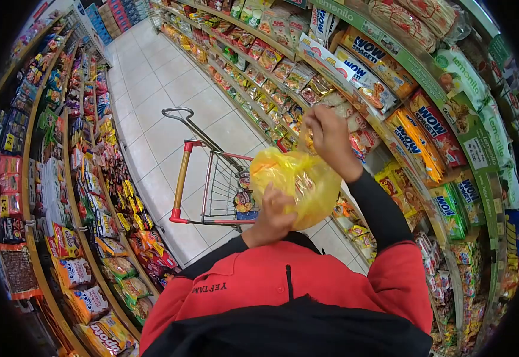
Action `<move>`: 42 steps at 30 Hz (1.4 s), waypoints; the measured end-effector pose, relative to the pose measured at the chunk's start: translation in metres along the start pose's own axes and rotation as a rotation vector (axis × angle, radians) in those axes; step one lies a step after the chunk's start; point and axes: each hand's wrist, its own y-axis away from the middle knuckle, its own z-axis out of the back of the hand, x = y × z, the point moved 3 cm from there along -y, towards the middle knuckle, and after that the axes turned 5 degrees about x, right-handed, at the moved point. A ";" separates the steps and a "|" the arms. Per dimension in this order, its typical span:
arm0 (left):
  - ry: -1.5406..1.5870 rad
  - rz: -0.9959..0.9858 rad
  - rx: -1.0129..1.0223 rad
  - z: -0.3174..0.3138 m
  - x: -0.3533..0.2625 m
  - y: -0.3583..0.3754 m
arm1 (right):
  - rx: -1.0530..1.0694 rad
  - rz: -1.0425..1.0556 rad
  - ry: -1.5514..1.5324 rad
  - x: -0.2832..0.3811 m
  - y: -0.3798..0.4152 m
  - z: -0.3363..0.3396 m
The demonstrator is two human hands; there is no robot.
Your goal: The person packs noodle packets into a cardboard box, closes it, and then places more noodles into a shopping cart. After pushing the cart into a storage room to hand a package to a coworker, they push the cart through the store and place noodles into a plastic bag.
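A yellow plastic bag [298, 178] with packets inside hangs in front of my chest. My right hand [331, 140] is raised and pinches the bag's gathered top. My left hand [271, 217] presses against the bag's lower left side and cups it from below. Both hands are over the near end of a shopping cart [212, 184], which has an orange handle bar and holds some packaged goods behind the bag.
I stand in a narrow shop aisle with a white tiled floor [164, 89]. Shelves of snack packets [93, 196] line the left side. Shelves of noodle and snack packs [414, 131] line the right, close to my right arm.
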 end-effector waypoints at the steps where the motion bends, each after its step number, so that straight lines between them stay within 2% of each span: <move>1: 0.105 0.018 -0.060 0.005 -0.012 -0.003 | 0.002 -0.065 -0.021 -0.017 -0.010 -0.009; 4: 0.053 -0.061 0.061 0.038 -0.005 -0.027 | 0.000 -0.188 -0.099 -0.041 -0.028 -0.027; 5: 0.128 -0.134 0.100 0.049 -0.007 -0.039 | -0.003 -0.244 -0.148 -0.047 -0.033 -0.031; 6: 0.125 -0.127 0.097 0.056 -0.009 -0.039 | 0.003 -0.242 -0.152 -0.059 -0.034 -0.039; 8: 0.203 -0.179 0.304 0.060 -0.011 -0.038 | 0.020 -0.361 -0.211 -0.094 -0.028 -0.059; 9: 0.196 -0.174 0.298 0.060 -0.011 -0.039 | 0.025 -0.354 -0.214 -0.101 -0.027 -0.066; 11: 0.223 -0.204 0.286 0.059 -0.013 -0.038 | 0.147 -0.633 -0.502 -0.116 -0.020 -0.084; 12: 0.239 -0.217 0.284 0.059 -0.015 -0.036 | 0.153 -0.634 -0.508 -0.107 -0.021 -0.078; 14: 0.268 -0.178 0.249 0.062 -0.020 -0.038 | 0.349 -0.803 -0.723 -0.088 -0.028 -0.059; 16: 0.298 -0.144 0.208 0.062 -0.021 -0.041 | 0.392 -0.776 -0.762 -0.066 -0.034 -0.034; 18: 0.272 -0.209 0.127 0.060 -0.021 -0.045 | 0.207 -0.604 -0.950 -0.037 -0.040 -0.006; 19: 0.270 -0.209 0.122 0.058 -0.022 -0.046 | 0.212 -0.601 -0.948 -0.021 -0.041 0.002; 21: 0.275 -0.250 0.113 0.053 -0.025 -0.047 | 0.292 -0.085 -0.740 0.022 -0.041 0.010; 23: 0.287 -0.282 0.099 0.050 -0.029 -0.048 | 0.504 0.156 -0.244 0.056 -0.009 -0.015; 25: 0.305 -0.313 0.088 0.055 -0.035 -0.045 | 0.617 0.297 0.113 0.053 0.022 -0.043; 26: 0.280 -0.289 0.128 0.061 -0.039 -0.044 | 0.617 0.295 0.113 0.047 0.030 -0.049; 28: 0.255 -0.266 0.165 0.070 -0.040 -0.037 | 0.924 0.044 0.222 0.026 0.045 -0.062; 30: 0.096 0.139 -0.005 0.083 -0.027 -0.026 | 0.962 0.068 0.238 0.026 0.051 -0.055; 31: 0.096 0.147 -0.004 0.085 -0.025 -0.023 | 0.925 0.124 0.058 0.030 0.053 -0.045; 32: 0.053 0.301 0.051 0.085 -0.016 -0.021 | 0.882 0.178 -0.121 0.035 0.055 -0.038; 33: 0.008 0.454 0.105 0.084 -0.009 -0.019 | 0.917 0.147 -0.275 0.035 0.059 -0.035; 34: -0.035 0.606 0.159 0.084 -0.003 -0.016 | 0.921 0.146 -0.278 0.035 0.064 -0.037; 36: -0.032 0.673 0.242 0.079 -0.005 -0.013 | 1.005 -0.289 -0.673 0.028 0.079 -0.044; 37: -0.079 0.659 0.288 0.077 -0.003 -0.012 | 1.005 -0.294 -0.673 0.023 0.084 -0.050; 39: -0.123 0.639 0.337 0.074 0.001 -0.011 | 0.841 -0.613 -0.818 0.010 0.091 -0.060; 40: -0.202 0.482 0.291 0.076 0.000 -0.013 | 0.835 -0.615 -0.816 0.009 0.093 -0.059; 41: -0.278 0.326 0.244 0.077 -0.002 -0.014 | 0.936 -0.312 -0.575 0.020 0.091 -0.056; 42: -0.275 0.323 0.247 0.075 0.002 -0.012 | 1.014 -0.011 -0.326 0.032 0.090 -0.053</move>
